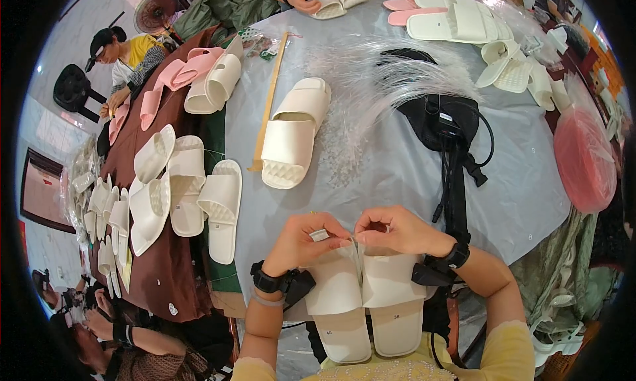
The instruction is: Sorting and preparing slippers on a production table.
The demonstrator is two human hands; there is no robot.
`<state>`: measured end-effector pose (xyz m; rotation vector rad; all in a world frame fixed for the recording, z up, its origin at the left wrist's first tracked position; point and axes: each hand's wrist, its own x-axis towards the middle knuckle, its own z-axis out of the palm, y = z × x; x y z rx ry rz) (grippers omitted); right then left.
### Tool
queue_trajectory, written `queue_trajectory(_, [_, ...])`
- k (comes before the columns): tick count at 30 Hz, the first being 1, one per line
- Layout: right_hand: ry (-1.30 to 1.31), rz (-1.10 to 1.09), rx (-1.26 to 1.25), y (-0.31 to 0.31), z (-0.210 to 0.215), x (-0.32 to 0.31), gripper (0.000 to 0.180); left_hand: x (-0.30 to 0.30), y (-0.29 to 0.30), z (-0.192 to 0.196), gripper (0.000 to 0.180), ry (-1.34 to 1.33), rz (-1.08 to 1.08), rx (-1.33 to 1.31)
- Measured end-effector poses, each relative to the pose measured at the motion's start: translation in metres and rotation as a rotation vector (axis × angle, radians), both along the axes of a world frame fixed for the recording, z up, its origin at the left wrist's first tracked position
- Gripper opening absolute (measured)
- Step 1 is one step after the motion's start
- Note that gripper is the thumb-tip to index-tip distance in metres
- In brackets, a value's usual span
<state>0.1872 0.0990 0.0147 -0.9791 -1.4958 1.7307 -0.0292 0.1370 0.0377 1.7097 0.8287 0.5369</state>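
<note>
A pair of cream slippers stands side by side at the table's near edge, with the left slipper (336, 289) touching the right slipper (395, 281). Above their straps, my left hand (310, 238) is closed in a pinch at the inner edge of the left one. My right hand (396, 228) pinches right beside it, fingertips almost meeting. What lies between the fingertips is too small to make out. A single cream slipper (291, 136) lies farther off beside a wooden ruler (271, 103). To its right spreads a heap of thin clear plastic strands (371, 83).
A black pouch with cables (440, 126) lies on the grey table cover (510, 175). Cream slippers (189, 182) and pink ones (195, 66) line the brown cloth at left. More slippers (457, 20) sit at the far right. Co-workers (126, 56) sit around, one handling slippers opposite.
</note>
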Motion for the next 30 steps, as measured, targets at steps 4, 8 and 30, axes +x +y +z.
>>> queue_trajectory(4, [-0.021, 0.011, 0.014, 0.0004, -0.0029, -0.0002, 0.017, 0.0004, -0.0005, -0.0023, 0.012, -0.019, -0.021, 0.027])
queue_trajectory(8, [0.004, -0.046, 0.048, -0.0013, -0.0009, -0.0003, 0.016, 0.003, -0.0022, -0.0038, 0.013, -0.032, 0.051, -0.058])
queue_trajectory(30, [-0.028, 0.056, -0.041, 0.0007, -0.0012, -0.0004, 0.02, 0.0007, -0.002, -0.0023, 0.011, -0.071, -0.009, 0.057])
